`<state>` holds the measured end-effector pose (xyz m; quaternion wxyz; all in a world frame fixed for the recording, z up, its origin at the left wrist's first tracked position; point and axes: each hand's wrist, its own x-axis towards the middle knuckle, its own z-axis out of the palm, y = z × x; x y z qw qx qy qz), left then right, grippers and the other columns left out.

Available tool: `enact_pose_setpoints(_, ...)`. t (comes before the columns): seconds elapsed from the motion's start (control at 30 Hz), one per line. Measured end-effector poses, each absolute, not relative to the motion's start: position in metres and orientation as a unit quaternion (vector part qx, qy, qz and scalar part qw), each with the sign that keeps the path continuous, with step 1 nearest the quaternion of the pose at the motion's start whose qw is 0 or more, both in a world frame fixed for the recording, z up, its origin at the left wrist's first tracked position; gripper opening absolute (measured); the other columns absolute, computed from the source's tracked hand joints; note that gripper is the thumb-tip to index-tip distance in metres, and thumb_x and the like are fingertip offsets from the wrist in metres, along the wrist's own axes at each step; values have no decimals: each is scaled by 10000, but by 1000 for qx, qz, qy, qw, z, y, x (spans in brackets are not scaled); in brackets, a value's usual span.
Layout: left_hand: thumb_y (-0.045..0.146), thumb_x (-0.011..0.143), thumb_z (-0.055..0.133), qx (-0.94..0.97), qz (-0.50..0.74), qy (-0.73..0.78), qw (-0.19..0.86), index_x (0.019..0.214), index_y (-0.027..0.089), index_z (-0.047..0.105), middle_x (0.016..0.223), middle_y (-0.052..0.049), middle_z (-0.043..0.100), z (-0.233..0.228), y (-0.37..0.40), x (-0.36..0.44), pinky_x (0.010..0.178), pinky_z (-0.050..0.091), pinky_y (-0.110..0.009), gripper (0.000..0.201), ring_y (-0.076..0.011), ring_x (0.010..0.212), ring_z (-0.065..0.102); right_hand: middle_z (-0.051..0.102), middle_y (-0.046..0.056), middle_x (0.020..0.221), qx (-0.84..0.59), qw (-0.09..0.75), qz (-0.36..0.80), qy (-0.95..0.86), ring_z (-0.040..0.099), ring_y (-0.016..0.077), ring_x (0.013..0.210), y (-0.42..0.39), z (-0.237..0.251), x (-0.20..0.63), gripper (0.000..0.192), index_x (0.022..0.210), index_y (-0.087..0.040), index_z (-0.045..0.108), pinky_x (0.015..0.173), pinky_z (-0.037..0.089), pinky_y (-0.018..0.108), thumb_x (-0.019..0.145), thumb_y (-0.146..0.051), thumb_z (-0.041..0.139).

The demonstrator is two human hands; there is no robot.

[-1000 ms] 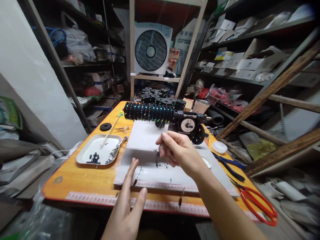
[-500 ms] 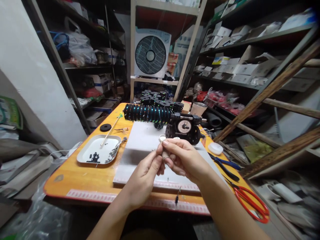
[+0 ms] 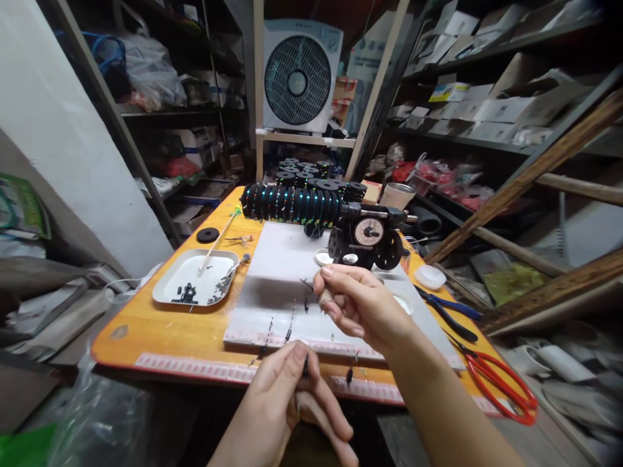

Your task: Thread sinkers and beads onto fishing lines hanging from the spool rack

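Note:
My left hand (image 3: 287, 402) is low, near the front edge of the orange table (image 3: 146, 337), and pinches a small black float piece (image 3: 305, 367) between thumb and finger. My right hand (image 3: 355, 301) hovers above the white foam board (image 3: 287, 272) with fingers curled and pinched together; a thin line seems to run between the two hands, too fine to be sure. Small dark rigs (image 3: 291, 324) lie on the board. Behind it stands a row of black spools (image 3: 292, 204) and a black line winder with a dial (image 3: 367, 237).
A white tray (image 3: 195, 285) with small black parts and a stick sits at the left. Blue-handled pliers (image 3: 445, 314) and red scissors (image 3: 506, 389) lie at the right. A paper cup (image 3: 396, 194), a box fan (image 3: 296, 81) and crowded shelves stand behind.
My left hand rose to meet the right hand, then drew back down toward me holding a small black piece. My right hand stayed above the board.

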<state>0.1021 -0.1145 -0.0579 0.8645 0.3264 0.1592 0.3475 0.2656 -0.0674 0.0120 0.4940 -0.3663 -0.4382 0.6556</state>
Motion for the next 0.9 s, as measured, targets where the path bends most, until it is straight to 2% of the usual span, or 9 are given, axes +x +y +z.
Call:
enact_pose_setpoints(0.13,340,1074,258,293,351,99,884,825,185,496,702,-83,810,-64,-117,100,616,558,-223,378,-173,589,777,531,-50,454,-367,496,654,-438,302,-2,296,-67,11,267,318,739,-130,667,269,214,83,823,-430,730)
enact_pose_setpoints(0.23,317,1080,208,288,341,116,887,817,183,501,699,-94,809,-66,-119,98,673,575,-248,416,-162,599,777,549,-42,462,-367,494,652,-442,302,-4,292,-67,10,268,323,742,-127,668,265,214,82,826,-432,728)
enact_pose_setpoints(0.3,316,1081,185,286,333,129,889,806,182,505,695,-104,808,-67,-120,96,651,571,-240,442,-159,603,774,551,-41,463,-367,493,651,-445,304,-4,292,-67,9,267,322,745,-125,670,264,217,82,830,-430,725)
enact_pose_setpoints(0.5,443,1031,400,278,322,139,894,791,191,516,696,-106,811,-70,-121,93,584,554,-229,367,-183,622,773,528,-54,457,-364,493,649,-451,307,1,296,-67,10,265,316,740,-128,666,263,229,84,841,-425,711)
enact_pose_setpoints(0.6,467,1007,454,304,319,154,884,784,197,538,697,-80,807,-67,-120,92,659,570,-298,360,-198,613,765,534,-54,460,-364,490,645,-459,297,1,285,-66,11,266,314,749,-133,665,260,218,90,871,-421,679)
enact_pose_setpoints(0.67,443,1004,476,373,352,181,839,801,184,608,814,-83,812,-60,-114,92,815,551,-343,355,-212,767,770,563,-46,479,-363,484,641,-471,293,-3,273,-65,12,269,304,785,-135,680,260,207,94,907,-411,645)
enact_pose_setpoints(0.77,402,1014,466,497,404,256,724,1068,172,661,973,-81,787,-43,-98,95,973,464,-338,306,-226,1030,703,591,-42,510,-364,472,627,-501,319,-6,269,-65,16,272,269,913,-133,726,269,216,93,953,-374,613)
enact_pose_setpoints(0.83,397,1031,414,532,417,284,680,1267,196,540,927,-55,770,-30,-84,98,914,496,-357,334,-223,926,734,592,-46,512,-371,467,614,-517,351,-1,279,-65,20,275,256,1026,-138,736,281,241,89,974,-350,602)
enact_pose_setpoints(0.9,394,1040,378,542,426,285,666,1290,205,482,872,-27,748,-19,-71,102,779,539,-351,330,-195,694,750,589,-49,504,-380,462,606,-524,370,6,288,-65,23,277,268,1131,-150,718,290,259,88,992,-336,585)
